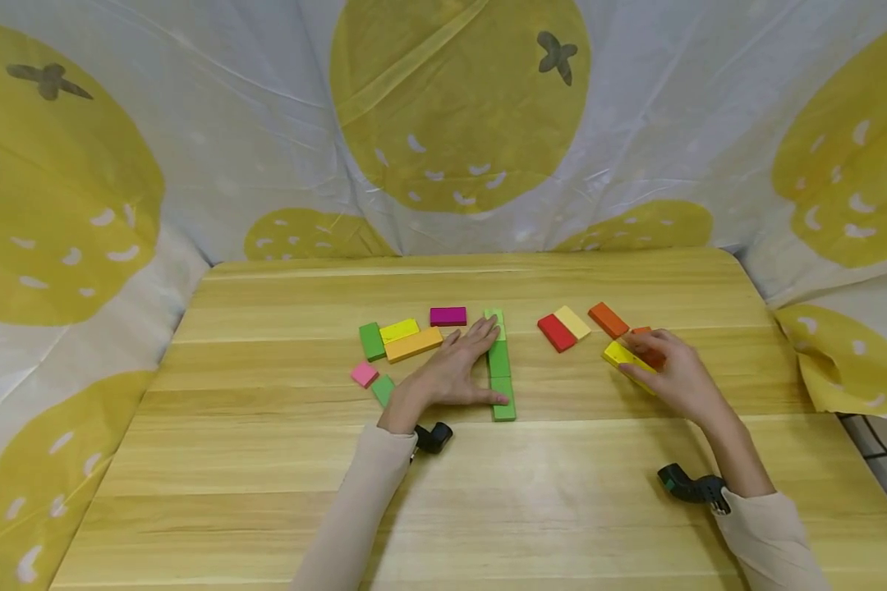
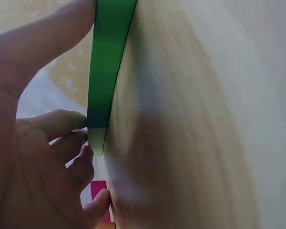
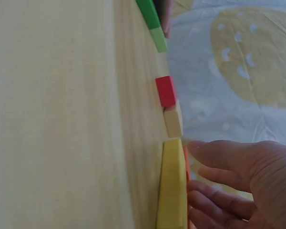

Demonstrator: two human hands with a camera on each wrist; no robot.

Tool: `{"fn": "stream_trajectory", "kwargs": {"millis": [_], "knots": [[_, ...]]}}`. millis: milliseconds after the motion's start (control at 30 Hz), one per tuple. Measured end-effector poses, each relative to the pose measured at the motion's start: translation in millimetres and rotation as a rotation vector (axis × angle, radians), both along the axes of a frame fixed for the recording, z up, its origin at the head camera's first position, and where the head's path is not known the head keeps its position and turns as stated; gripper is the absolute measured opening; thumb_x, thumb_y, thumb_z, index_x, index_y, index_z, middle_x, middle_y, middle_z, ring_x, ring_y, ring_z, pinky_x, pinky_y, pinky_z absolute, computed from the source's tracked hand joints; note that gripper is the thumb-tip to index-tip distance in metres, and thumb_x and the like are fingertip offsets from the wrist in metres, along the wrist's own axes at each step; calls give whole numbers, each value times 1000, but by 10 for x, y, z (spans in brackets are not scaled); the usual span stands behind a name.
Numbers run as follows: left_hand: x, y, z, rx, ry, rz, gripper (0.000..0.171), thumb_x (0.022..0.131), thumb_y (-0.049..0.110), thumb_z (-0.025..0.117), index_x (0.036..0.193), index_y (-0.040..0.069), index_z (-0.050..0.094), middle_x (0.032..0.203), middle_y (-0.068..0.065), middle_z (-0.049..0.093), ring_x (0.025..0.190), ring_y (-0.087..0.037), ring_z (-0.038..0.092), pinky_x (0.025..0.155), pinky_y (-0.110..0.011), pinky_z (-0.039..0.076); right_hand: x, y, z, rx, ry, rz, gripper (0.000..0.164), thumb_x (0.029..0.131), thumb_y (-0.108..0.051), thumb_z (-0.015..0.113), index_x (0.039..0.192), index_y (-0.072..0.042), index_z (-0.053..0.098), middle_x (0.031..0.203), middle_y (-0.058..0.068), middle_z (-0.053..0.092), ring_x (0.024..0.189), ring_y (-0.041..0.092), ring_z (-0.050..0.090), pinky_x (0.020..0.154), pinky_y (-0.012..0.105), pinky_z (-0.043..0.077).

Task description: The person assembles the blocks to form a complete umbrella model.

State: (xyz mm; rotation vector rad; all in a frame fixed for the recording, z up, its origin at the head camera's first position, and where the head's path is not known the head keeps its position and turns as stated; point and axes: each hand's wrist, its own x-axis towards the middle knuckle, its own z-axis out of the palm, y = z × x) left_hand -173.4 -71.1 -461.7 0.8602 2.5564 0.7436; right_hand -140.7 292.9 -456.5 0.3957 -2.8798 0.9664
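Note:
My left hand (image 1: 454,369) reaches over a straight row of green blocks (image 1: 498,361), its thumb at the near block and its fingertips along the far end. The row's far block (image 2: 97,138) is lighter green, seen in the left wrist view. On the right, my right hand (image 1: 673,373) is at a long yellow block (image 3: 172,186), with thumb and fingertips right at its upper side. An orange-red block (image 1: 652,356) lies partly hidden beneath the fingers of that hand.
Between the hands lie a red block (image 1: 557,333) and a cream block (image 1: 572,323), with an orange block (image 1: 608,320) farther right. Left of the row are a magenta block (image 1: 448,316), a yellow-orange block (image 1: 414,345), a pink block (image 1: 365,374) and several others. A patterned curtain (image 1: 281,123) hangs behind the table.

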Motion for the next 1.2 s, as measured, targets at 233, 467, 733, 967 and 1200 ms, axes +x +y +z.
{"fn": "stream_trajectory", "kwargs": {"millis": [233,467,733,967,1200], "knots": [[16,-13,3,-15,8,-2,113,86,59,79,166,9,17,177,0,0,164,-18,-1,133,-53,3,105,-20,-5,94,31,-20,47,91,-9,79,132,9,65,116,28,65,99,41,64,82,55,53],[62,-30,0,-18,8,-8,113,85,59,79,166,10,17,176,0,1,164,-19,-1,132,-54,2,113,-31,-32,164,45,-30,42,89,-9,80,127,7,69,110,27,66,85,34,60,73,48,50],[127,-31,-4,1,16,-18,115,81,59,82,166,10,21,176,0,5,164,-20,1,130,-61,1,43,-119,-58,60,171,27,35,86,-4,82,120,2,74,101,15,66,79,20,52,68,23,39],[220,-13,13,-1,8,-25,116,80,60,83,166,11,21,176,1,4,164,-19,0,127,-66,-3,-115,-461,44,-36,86,121,33,92,-8,78,125,-1,73,112,15,70,95,28,65,81,38,58],[308,11,25,-39,29,-39,115,80,61,82,165,11,22,176,-1,6,164,-20,1,124,-73,-3,-248,-894,-1,-97,-10,154,34,93,-9,77,126,0,72,112,16,70,100,31,65,87,47,57]]}}
